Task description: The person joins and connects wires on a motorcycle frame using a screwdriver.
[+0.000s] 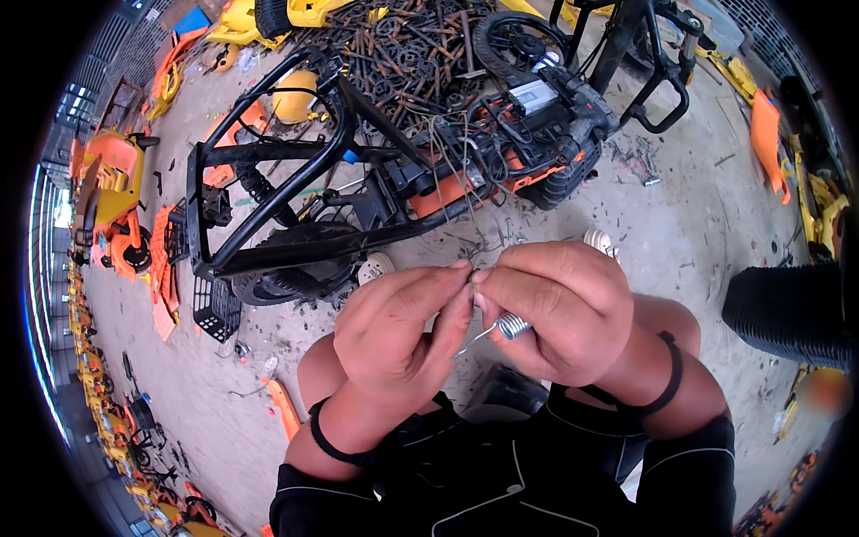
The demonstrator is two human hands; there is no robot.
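Note:
My left hand [398,324] and my right hand [565,309] meet in front of my body, thumbs and forefingers pinched together tip to tip. What the fingertips pinch is too small and hidden to make out. A shiny metal coil spring [513,326] is held in the curled fingers of my right hand, its straight wire end pointing toward my left palm. Beyond the hands lies a partly stripped vehicle with a black tubular frame [340,134], a wheel [300,259] and an orange body part [443,193].
A heap of rusty metal parts [403,63] lies behind the frame. A black crate [216,309] stands left of the wheel, a ribbed black object [787,304] at the right. Orange and yellow panels line the sides, among them an orange strip [284,409] on the concrete floor.

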